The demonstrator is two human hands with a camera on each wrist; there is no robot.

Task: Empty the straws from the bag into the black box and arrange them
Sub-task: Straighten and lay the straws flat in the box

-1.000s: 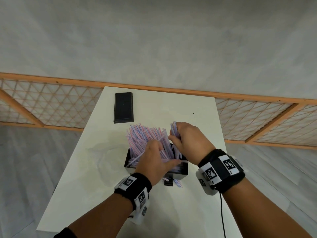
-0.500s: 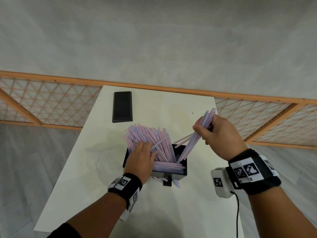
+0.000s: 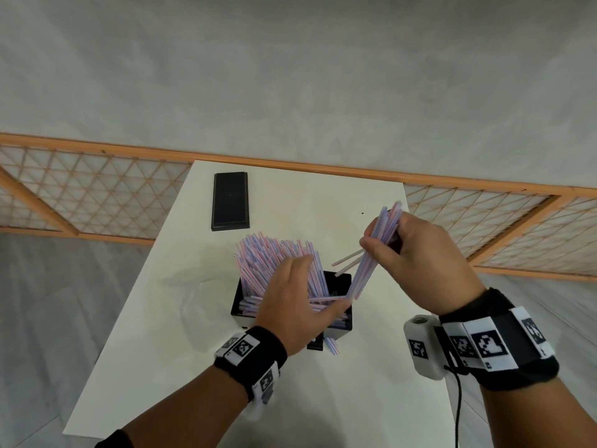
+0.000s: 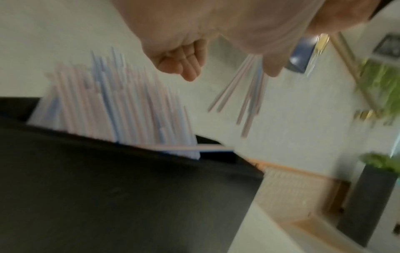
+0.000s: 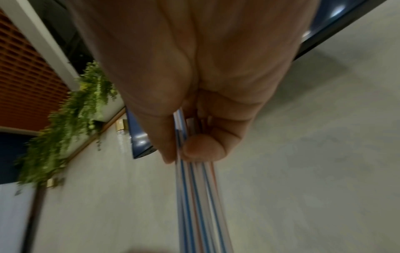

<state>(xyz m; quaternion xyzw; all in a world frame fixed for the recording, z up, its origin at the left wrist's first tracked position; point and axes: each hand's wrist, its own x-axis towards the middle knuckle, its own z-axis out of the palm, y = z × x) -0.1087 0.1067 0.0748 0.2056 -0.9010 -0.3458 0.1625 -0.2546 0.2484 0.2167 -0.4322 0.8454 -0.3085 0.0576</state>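
While right hand grips one bundle, left hand — fingers straight — steadies straws.

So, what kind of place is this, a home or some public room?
I cannot say for sure; it looks like a lobby, office or café interior. A plain white table stands against an orange-framed lattice screen, the floor looks like grey planks, and green plants hang along the wall.
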